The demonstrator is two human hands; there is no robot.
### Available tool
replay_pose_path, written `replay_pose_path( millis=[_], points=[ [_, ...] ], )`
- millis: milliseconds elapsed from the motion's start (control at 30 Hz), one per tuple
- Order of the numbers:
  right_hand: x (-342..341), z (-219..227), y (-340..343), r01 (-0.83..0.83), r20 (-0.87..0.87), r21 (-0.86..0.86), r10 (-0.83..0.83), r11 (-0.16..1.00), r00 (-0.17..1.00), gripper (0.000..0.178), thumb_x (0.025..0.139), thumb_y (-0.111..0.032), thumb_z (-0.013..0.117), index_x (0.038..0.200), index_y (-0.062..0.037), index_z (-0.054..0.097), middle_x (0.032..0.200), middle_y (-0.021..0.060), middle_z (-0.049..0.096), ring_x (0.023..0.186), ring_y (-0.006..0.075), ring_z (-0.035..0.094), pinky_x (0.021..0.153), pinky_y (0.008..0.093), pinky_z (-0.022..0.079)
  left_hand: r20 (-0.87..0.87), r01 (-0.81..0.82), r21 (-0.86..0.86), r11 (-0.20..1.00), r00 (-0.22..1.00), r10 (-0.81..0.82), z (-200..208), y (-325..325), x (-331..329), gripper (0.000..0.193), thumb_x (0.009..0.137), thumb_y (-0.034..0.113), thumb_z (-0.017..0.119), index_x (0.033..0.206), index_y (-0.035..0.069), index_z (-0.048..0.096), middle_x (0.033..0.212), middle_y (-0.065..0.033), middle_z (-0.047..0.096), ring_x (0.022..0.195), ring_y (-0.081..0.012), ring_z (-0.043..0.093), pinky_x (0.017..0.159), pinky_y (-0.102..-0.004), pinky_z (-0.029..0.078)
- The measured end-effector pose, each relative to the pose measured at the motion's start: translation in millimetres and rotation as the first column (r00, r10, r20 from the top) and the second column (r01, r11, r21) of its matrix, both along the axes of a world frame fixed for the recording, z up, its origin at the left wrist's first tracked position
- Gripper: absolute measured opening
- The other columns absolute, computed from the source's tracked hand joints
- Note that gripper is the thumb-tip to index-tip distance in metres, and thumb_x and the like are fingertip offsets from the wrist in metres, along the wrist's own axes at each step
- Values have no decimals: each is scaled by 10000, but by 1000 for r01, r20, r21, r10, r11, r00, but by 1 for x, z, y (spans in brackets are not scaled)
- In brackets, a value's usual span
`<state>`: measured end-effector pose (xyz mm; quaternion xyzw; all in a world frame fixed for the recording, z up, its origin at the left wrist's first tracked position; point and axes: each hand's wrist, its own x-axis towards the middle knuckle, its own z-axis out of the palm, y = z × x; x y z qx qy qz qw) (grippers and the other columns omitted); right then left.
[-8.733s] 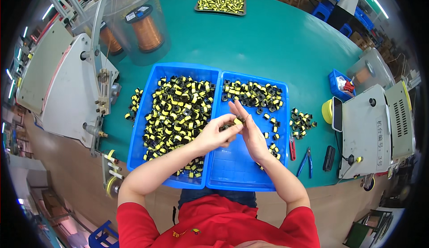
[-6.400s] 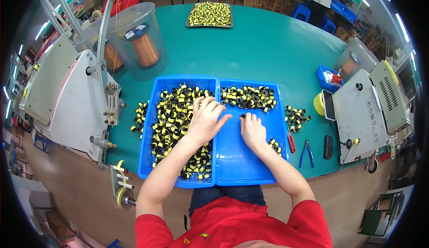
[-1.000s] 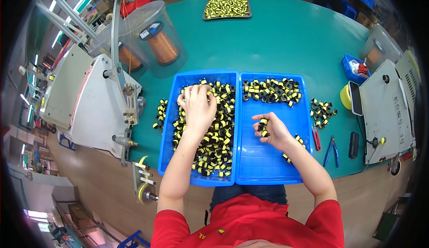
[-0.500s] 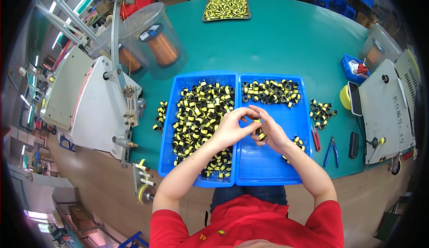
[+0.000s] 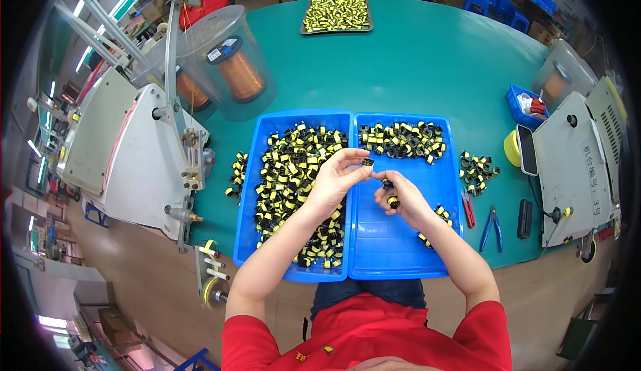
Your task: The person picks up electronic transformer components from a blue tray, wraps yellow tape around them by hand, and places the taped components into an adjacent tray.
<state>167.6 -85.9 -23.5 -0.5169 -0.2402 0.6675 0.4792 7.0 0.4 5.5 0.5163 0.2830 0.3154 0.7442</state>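
Observation:
Between the thumb and fingers of my left hand (image 5: 337, 178) is a small black coil bobbin (image 5: 368, 162), held above the wall between two blue trays. My right hand (image 5: 405, 201) is curled close beside it, with a couple of black-and-yellow coils (image 5: 393, 202) in its fingers. Its index fingertip reaches toward the left thumb; I cannot tell whether they touch. The left blue tray (image 5: 246, 217) is heaped with yellow-taped black coils (image 5: 294, 164). In the right blue tray (image 5: 394, 244), similar coils (image 5: 407, 138) lie along the far end and a few by the right wall.
Loose coils (image 5: 477, 172), red-handled pliers (image 5: 469, 209), blue-handled pliers (image 5: 493, 229) and a black case (image 5: 525, 219) lie right of the trays. Machines stand at left (image 5: 143, 150) and right (image 5: 574, 164). Copper wire spools (image 5: 240, 74) and a full metal tray (image 5: 336, 14) are farther back.
My hands have drawn slightly apart. The left one has shifted a little left, and the bobbin in its fingertips now shows. The right hand still holds coils.

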Motion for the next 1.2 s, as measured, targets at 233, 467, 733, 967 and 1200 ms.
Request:
replay_pose_path(
  millis=[233, 467, 733, 967, 1200],
  points=[
    [-5, 4, -1, 37, -14, 50, -36, 998, 999, 344, 953, -336, 354, 1142, -74, 471, 697, 14, 483, 577, 89, 420, 492, 234, 321, -2, 65, -88, 994, 998, -65, -3, 0, 0, 353, 872, 110, 594, 1179, -26, 486, 1025, -102, 581, 899, -160, 586, 814, -282, 461],
    [-6, 13, -2, 18, 11, 158, -20, 987, 1000, 372, 961, -359, 334, 1189, -89, 451, 655, 2, 431, 540, 83, 371, 466, 229, 286, 228, 205, -312, 928, 964, -136, -2, 6, -3, 373, 924, 123, 503, 1252, -46, 447, 1068, -128, 590, 899, -151, 589, 831, -282, 478],
    [-3, 23, -6, -36, -172, 260, 83, 965, 982, 502, 970, -414, 274, 1420, -192, 271, 582, 4, 379, 478, 90, 308, 430, 223, 250, 284, 293, -419, 860, 941, -183, -9, 8, -2, 344, 942, 119, 467, 1241, -51, 458, 1031, -105, 587, 894, -158, 581, 819, -274, 481],
    [-7, 27, -9, -109, -153, 261, 153, 959, 976, 543, 967, -428, 269, 1458, -222, 164, 578, 16, 384, 473, 94, 322, 401, 218, 237, -231, 266, 252, 931, 950, -209, -5, -13, 6, 320, 834, 160, 663, 1091, 9, 546, 987, -46, 574, 899, -98, 529, 820, -270, 434],
    [3, 9, -2, 91, -295, 214, -25, 973, 955, 498, 879, -255, 409, 1346, -105, 325, 703, 27, 444, 637, 130, 423, 560, 261, 346, -123, 161, 226, 961, 983, -136, -5, -8, 5, 291, 795, 78, 683, 1046, 29, 542, 993, -32, 567, 984, -109, 518, 864, -270, 408]
  ],
)
